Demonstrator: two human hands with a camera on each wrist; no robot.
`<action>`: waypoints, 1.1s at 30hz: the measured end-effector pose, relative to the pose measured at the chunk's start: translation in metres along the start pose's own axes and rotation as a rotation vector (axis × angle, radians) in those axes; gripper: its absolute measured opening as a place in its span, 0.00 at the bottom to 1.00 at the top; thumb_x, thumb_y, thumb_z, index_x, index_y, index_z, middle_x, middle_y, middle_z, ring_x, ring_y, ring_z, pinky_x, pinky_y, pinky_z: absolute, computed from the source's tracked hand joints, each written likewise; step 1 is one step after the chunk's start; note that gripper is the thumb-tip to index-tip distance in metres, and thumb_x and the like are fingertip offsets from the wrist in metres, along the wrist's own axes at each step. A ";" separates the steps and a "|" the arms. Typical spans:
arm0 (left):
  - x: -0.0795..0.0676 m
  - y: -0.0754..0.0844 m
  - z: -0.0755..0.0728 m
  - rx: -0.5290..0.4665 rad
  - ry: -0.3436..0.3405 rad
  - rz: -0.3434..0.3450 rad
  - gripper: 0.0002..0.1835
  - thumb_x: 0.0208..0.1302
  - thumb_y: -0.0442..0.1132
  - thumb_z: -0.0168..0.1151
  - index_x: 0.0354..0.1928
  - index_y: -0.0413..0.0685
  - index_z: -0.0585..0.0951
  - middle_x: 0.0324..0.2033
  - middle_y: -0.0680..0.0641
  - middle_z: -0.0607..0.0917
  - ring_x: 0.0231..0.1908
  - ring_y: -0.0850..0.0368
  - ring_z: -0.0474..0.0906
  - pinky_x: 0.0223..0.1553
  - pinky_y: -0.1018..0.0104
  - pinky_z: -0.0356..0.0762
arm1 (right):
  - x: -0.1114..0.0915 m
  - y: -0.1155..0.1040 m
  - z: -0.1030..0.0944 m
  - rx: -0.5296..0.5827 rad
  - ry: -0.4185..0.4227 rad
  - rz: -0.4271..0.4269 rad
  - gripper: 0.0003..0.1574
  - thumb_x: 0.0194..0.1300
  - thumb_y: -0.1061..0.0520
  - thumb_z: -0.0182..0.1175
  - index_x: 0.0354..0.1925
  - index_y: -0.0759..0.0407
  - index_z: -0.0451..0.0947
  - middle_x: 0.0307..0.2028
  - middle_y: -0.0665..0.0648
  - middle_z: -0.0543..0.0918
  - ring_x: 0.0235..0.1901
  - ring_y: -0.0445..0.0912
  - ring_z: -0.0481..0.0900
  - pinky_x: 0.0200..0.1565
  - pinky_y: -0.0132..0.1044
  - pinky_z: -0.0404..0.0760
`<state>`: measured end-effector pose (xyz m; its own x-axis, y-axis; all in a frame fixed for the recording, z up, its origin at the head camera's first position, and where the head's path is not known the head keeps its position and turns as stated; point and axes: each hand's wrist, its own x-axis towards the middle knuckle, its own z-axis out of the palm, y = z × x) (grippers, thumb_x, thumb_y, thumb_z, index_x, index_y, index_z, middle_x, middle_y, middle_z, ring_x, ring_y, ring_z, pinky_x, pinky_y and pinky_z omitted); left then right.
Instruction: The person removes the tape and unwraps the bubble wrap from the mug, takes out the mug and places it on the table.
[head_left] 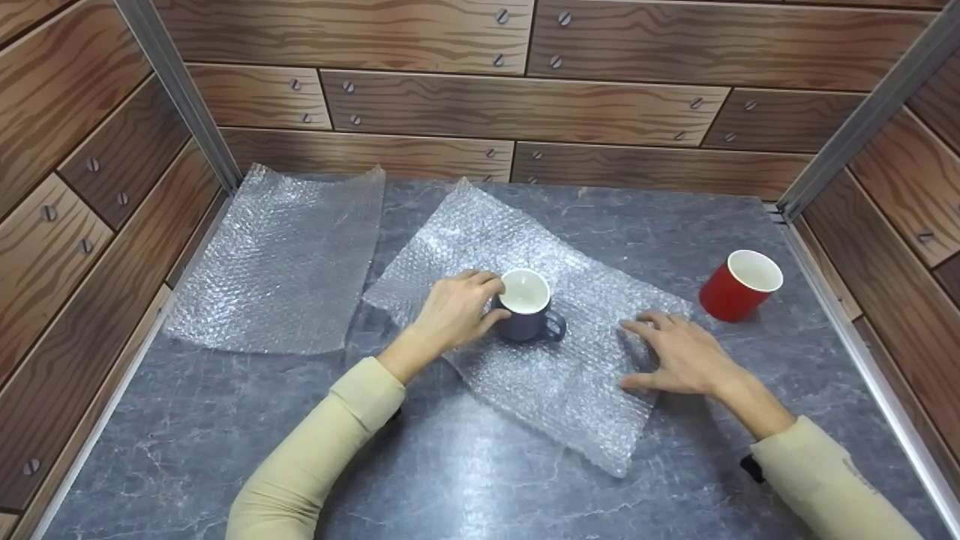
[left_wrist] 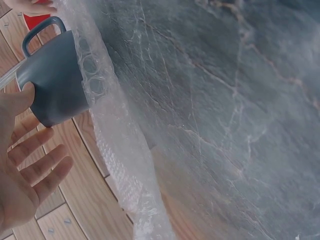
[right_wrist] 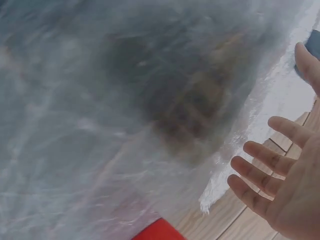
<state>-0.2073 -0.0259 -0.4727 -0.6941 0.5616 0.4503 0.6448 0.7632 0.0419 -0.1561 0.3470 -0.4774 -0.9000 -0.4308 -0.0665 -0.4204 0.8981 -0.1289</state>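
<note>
A dark blue-grey mug [head_left: 519, 325] with a pale inside stands upright on a sheet of bubble wrap [head_left: 559, 394], its handle pointing right. My left hand [head_left: 455, 309] holds the mug by its left side near the rim. In the left wrist view the thumb presses the mug's wall [left_wrist: 57, 75], while the other fingers spread out below it. My right hand [head_left: 684, 352] hovers at the right part of the sheet with its fingers spread and nothing in them. Seen from the right wrist, those fingers [right_wrist: 257, 172] are extended and apart from the mug.
A red mug [head_left: 726, 295] with a white inside stands at the right, just past the sheet's right corner. Another bubble wrap sheet [head_left: 281, 262] lies flat at the left. Wood-patterned walls [head_left: 420, 101] and metal rails enclose the grey marbled table [head_left: 420, 465].
</note>
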 end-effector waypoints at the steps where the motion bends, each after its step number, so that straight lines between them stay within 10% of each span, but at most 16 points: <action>1: 0.000 0.000 0.000 -0.004 -0.002 -0.002 0.19 0.66 0.58 0.71 0.48 0.53 0.87 0.54 0.52 0.91 0.50 0.51 0.90 0.41 0.59 0.90 | 0.001 -0.002 -0.002 -0.003 0.011 -0.006 0.61 0.53 0.24 0.73 0.75 0.51 0.71 0.70 0.69 0.75 0.67 0.71 0.75 0.65 0.74 0.73; 33: 0.001 0.000 -0.001 -0.032 -0.034 -0.018 0.20 0.67 0.59 0.70 0.50 0.53 0.86 0.56 0.51 0.90 0.53 0.51 0.88 0.42 0.57 0.90 | 0.065 -0.088 -0.029 -0.043 0.200 -0.201 0.60 0.61 0.25 0.68 0.79 0.51 0.64 0.70 0.62 0.77 0.67 0.61 0.79 0.61 0.62 0.84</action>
<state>-0.2078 -0.0259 -0.4711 -0.7158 0.5587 0.4189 0.6416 0.7631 0.0785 -0.1811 0.2424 -0.4418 -0.8010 -0.5788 0.1530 -0.5936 0.8010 -0.0774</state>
